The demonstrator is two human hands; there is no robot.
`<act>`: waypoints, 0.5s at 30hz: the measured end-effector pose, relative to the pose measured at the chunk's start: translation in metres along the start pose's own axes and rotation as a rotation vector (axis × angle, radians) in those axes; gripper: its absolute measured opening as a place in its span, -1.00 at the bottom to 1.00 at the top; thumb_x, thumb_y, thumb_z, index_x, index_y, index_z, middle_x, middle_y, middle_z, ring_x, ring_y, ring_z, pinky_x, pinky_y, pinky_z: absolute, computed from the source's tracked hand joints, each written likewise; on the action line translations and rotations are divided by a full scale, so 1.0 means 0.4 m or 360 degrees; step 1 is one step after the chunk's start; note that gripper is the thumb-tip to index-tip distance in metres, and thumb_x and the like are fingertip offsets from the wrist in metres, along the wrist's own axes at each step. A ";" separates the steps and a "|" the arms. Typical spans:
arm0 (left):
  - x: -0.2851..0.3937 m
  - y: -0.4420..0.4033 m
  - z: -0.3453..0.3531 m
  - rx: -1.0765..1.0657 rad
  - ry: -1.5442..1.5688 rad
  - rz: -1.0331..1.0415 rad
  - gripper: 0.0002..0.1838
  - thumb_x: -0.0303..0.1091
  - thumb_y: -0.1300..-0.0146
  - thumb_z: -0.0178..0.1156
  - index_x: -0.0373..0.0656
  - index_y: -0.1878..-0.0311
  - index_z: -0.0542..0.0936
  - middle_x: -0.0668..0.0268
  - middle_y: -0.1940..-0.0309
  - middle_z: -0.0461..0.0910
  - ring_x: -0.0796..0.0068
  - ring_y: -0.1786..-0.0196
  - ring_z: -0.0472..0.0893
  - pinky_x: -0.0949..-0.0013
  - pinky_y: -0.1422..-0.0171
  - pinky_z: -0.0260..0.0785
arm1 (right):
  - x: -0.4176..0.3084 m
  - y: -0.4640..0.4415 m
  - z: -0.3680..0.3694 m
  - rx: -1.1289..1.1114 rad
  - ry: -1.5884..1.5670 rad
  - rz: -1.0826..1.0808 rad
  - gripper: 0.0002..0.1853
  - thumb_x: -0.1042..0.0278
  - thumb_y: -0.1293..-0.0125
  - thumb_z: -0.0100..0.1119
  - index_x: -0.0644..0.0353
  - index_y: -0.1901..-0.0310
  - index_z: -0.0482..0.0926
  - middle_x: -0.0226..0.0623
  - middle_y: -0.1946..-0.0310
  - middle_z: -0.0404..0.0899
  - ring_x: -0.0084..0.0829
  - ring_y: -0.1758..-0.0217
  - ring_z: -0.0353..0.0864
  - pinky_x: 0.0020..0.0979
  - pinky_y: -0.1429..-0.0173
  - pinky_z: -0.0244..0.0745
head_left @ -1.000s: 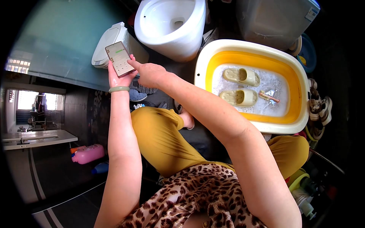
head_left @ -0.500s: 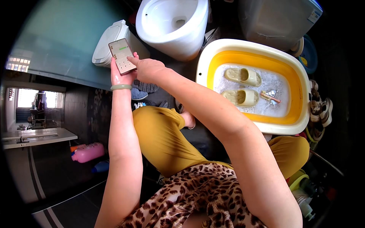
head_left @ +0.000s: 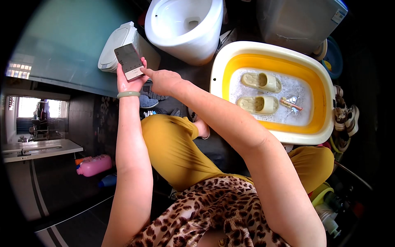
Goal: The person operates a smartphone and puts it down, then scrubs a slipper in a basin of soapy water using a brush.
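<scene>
My left hand (head_left: 131, 84), with a pale green bangle on its wrist, is wrapped round a smartphone (head_left: 128, 57) at the upper left. The phone's screen is dimmed, with a light panel along its bottom. My right hand (head_left: 163, 81) holds nothing; its index finger is stretched out at the lower edge of the screen, the other fingers curled. Whether the fingertip touches the glass I cannot tell. On the right, a yellow and white basin (head_left: 213, 88) holds sudsy water, two pale slippers (head_left: 262, 82) and a small brush (head_left: 291, 104).
A white toilet (head_left: 181, 45) stands beyond the hands, beside a white bin (head_left: 113, 49). Behind the basin is a grey container (head_left: 294, 26). Shoes (head_left: 349, 119) lie to its right. A pink bottle (head_left: 95, 165) is on the dark floor at left.
The phone screen has gone from a bright page with a green bubble and icons to a dimmed one with a light bottom panel. My right index finger has shifted slightly down the screen.
</scene>
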State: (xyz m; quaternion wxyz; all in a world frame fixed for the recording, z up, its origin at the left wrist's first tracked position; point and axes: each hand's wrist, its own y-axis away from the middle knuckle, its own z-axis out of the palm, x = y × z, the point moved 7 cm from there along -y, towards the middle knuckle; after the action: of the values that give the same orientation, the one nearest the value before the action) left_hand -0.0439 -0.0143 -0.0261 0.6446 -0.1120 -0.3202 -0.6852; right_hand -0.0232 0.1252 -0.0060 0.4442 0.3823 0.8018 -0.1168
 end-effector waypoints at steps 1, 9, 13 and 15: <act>-0.001 0.001 0.002 -0.0017 -0.0015 -0.0003 -0.40 0.14 -0.24 -0.04 -0.16 -0.15 0.39 0.02 0.00 0.47 0.06 -0.04 0.46 0.00 -0.13 0.30 | -0.001 0.002 -0.001 0.0003 0.0009 -0.0002 -0.20 0.49 -0.07 0.05 -0.26 -0.39 0.11 -0.27 -0.01 0.57 -0.25 -0.05 0.57 -0.24 -0.02 0.49; 0.001 -0.002 -0.001 -0.0021 -0.0020 -0.0003 -0.39 0.14 -0.23 -0.03 -0.17 -0.15 0.39 0.02 -0.02 0.46 0.05 -0.05 0.46 0.03 -0.13 0.30 | -0.010 0.010 -0.009 0.0005 0.0014 -0.0027 -0.22 0.50 -0.05 -0.02 -0.26 -0.37 0.14 -0.18 0.04 0.58 -0.21 -0.01 0.58 -0.26 -0.01 0.48; 0.001 -0.002 -0.005 -0.0023 -0.0002 -0.0012 -0.38 0.14 -0.24 -0.06 -0.17 -0.17 0.38 0.02 -0.03 0.46 0.06 -0.06 0.45 0.02 -0.14 0.30 | -0.012 0.009 -0.010 0.0000 0.0030 -0.0026 -0.23 0.49 -0.06 0.00 -0.26 -0.37 0.15 -0.18 0.04 0.58 -0.21 -0.01 0.58 -0.26 0.00 0.48; -0.005 0.002 0.007 -0.0051 -0.0001 -0.0014 -0.37 0.15 -0.24 -0.07 -0.17 -0.18 0.37 0.02 -0.03 0.46 0.06 -0.06 0.45 0.01 -0.14 0.29 | -0.009 0.006 -0.009 0.0000 0.0034 -0.0027 -0.24 0.48 -0.06 0.02 -0.26 -0.36 0.16 -0.19 0.04 0.58 -0.22 -0.01 0.58 -0.26 0.00 0.49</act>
State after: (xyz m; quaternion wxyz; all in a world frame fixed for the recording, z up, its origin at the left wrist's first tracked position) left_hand -0.0433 -0.0112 -0.0248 0.6396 -0.1210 -0.3099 -0.6930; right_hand -0.0225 0.1270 -0.0009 0.4345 0.3767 0.8097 -0.1166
